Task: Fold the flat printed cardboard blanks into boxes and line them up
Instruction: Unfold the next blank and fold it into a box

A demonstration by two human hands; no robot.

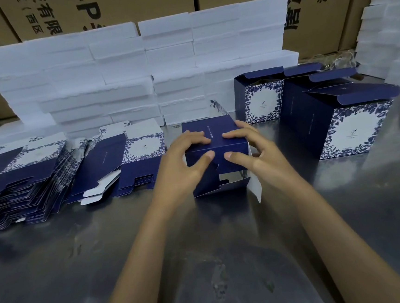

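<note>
As we hold the half-folded box (215, 147) mid-worktop, our left hand (183, 162) and right hand (254, 151) clasp its sides; its loose flaps seem to face us, finished boxes (351, 123) standing right.

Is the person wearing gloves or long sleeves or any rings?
No. The left hand and right hand are bare, with no gloves, rings or watch showing. Both forearms are uncovered as far as the picture reaches, so no sleeves can be seen. The fingernails are short and plain.
</note>
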